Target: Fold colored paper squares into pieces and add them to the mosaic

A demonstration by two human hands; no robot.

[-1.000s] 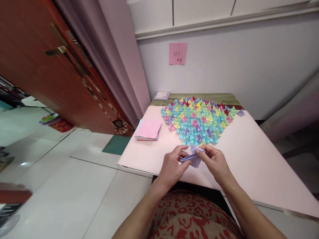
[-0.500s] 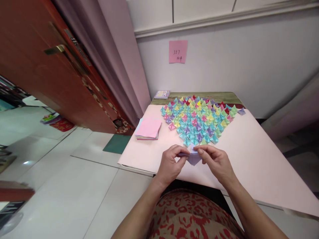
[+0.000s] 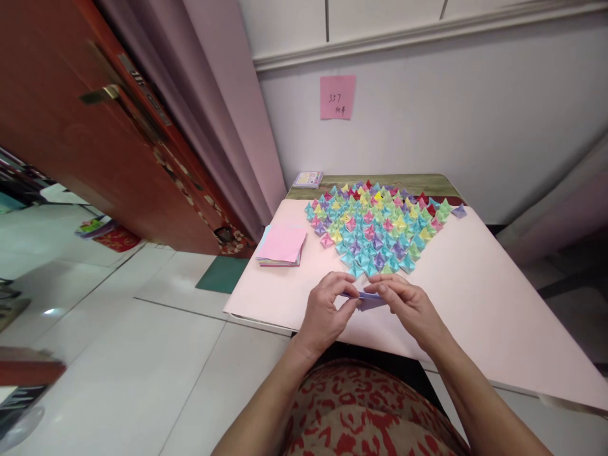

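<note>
A small folded purple origami paper (image 3: 370, 303) is held between my two hands just above the front part of the pink table covering. My left hand (image 3: 327, 306) pinches its left end between thumb and fingers. On the other end, my right hand (image 3: 407, 305) closes its thumb and fingers, partly hiding the upper edge. Beyond my fingertips spreads a dense group of folded paper pieces (image 3: 370, 233) in blue, green, yellow, pink, purple and red, their points upward. One purple folded piece (image 3: 459, 211) sits apart at the right of that group.
A stack of square paper (image 3: 282, 243), pink on top, lies at the table's left. Small printed cards (image 3: 308, 179) are at the back left corner. A pink note (image 3: 337, 97) hangs on the wall. Left of the table stands a red-brown door (image 3: 123, 145) beside a curtain (image 3: 228, 82).
The flap pointing up from the purple paper no longer shows above its edge, and less of the lower point is visible. My right fingers have come down over the top edge.
</note>
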